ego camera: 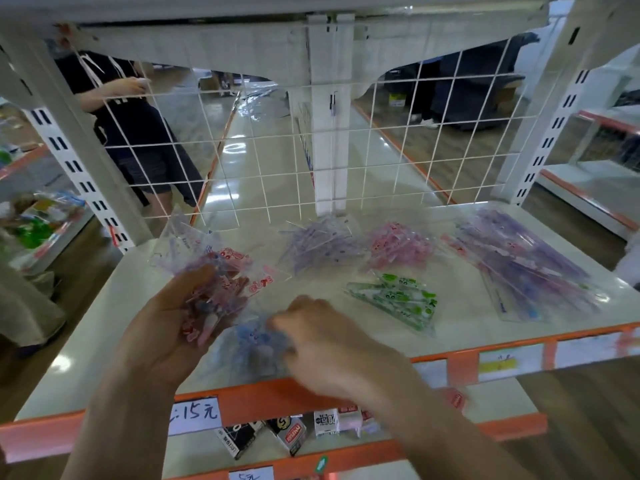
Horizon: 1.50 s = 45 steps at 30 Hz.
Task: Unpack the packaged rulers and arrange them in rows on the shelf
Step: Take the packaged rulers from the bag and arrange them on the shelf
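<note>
While the left hand [162, 327] grips a loose fan of pink rulers [221, 285] above the shelf [93, 348], the blurred right hand [325, 344] is at the blue rulers [249, 344] and its grip is unclear. The slippery fan may scatter.

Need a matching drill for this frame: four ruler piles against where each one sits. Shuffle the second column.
1. red-printed clear plastic rulers
2. green-printed clear plastic rulers
3. blue-printed clear plastic rulers
4. long purple-printed clear plastic rulers

A. far right of the white metal shelf
B. under the right hand, at the shelf's front edge
C. in the grip of the left hand
D. mid-shelf, right of the right hand

Pairs: 1-C, 2-D, 3-B, 4-A.
</note>
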Available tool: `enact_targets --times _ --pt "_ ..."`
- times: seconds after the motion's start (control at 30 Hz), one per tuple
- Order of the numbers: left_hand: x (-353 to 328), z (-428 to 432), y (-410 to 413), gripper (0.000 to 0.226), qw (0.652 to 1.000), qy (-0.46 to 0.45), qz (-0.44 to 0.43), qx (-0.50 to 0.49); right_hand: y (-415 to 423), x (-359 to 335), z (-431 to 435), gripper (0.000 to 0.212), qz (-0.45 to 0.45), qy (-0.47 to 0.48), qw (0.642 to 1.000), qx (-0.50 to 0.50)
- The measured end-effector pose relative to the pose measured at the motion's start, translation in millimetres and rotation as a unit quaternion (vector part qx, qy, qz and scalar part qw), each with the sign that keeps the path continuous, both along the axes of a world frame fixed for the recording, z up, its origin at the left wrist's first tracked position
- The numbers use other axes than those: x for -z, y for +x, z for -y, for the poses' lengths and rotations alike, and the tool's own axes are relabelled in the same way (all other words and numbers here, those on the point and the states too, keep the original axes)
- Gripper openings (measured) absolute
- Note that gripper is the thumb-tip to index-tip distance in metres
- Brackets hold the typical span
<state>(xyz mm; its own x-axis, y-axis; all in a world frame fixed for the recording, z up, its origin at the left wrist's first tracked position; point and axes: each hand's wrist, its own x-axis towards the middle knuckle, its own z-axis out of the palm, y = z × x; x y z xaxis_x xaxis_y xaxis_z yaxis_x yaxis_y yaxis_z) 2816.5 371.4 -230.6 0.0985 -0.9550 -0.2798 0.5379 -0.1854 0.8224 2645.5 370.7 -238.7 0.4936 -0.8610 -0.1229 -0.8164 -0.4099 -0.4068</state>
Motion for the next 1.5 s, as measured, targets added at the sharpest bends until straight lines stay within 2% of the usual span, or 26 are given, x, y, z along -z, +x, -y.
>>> enact_targets --times 0.03,0.1,0.17,0.2,0.43,0.53,0.6,0.7,0.77,0.83,0.9,0.97,1.07,1.23,1.3,1.43,1.5 --pt "-1 0 1 0.025 1.0 -0.002 0.004 -0.001 -20 -3 7 0.039 0.004 -0.015 0.999 0.029" --pt "-1 0 3 0.025 1.0 -0.007 0.011 -0.003 -68 -4 24 0.04 -0.054 -0.046 0.991 0.111" --pt "-1 1 0 0.025 1.0 -0.009 0.007 -0.004 -103 0 31 0.05 -0.123 -0.019 0.974 0.188" --pt "-1 2 -3 0.025 1.0 -0.007 0.002 -0.003 -110 4 31 0.052 -0.127 -0.004 0.972 0.199" --pt "1 11 -30 0.032 1.0 -0.008 -0.014 0.013 -64 21 3 0.049 -0.033 -0.066 0.996 0.047" --pt "3 11 -41 0.031 0.999 -0.007 -0.026 0.028 -58 14 8 0.05 0.005 -0.048 0.998 0.044" --pt "7 10 -47 0.025 0.999 -0.009 -0.022 0.045 -67 1 16 0.044 0.074 -0.036 0.994 0.075" --pt "10 8 -55 0.017 0.998 -0.008 -0.023 0.053 -74 -18 29 0.02 0.245 0.041 0.961 0.123" --pt "10 9 -58 0.015 0.998 -0.01 -0.04 0.05 -71 -25 37 0.021 0.321 0.094 0.934 0.124" --pt "8 10 -57 0.015 0.999 -0.012 -0.04 0.033 -69 -26 43 0.025 0.408 0.164 0.886 0.147" --pt "7 11 -56 0.014 0.999 -0.016 -0.031 0.018 -68 -26 44 0.02 0.466 0.198 0.845 0.173" --pt "7 11 -58 0.015 0.999 -0.02 -0.023 0.013 -65 -22 44 0.014 0.47 0.185 0.848 0.164" --pt "8 11 -61 0.019 0.999 -0.021 -0.015 0.028 -60 -13 49 0.021 0.459 0.159 0.856 0.177" --pt "11 13 -63 0.025 0.999 -0.019 -0.017 0.038 -71 -3 56 0.011 0.456 0.12 0.854 0.218" --pt "13 15 -65 0.024 0.999 -0.016 -0.023 0.034 -80 -1 61 0.008 0.488 0.118 0.832 0.234" --pt "14 19 -67 0.024 0.999 -0.009 -0.031 0.017 -114 5 84 0.006 0.589 0.06 0.735 0.331" --pt "14 21 -68 0.02 0.999 -0.002 -0.037 0.011 -134 12 97 0.004 0.579 0.026 0.726 0.371"
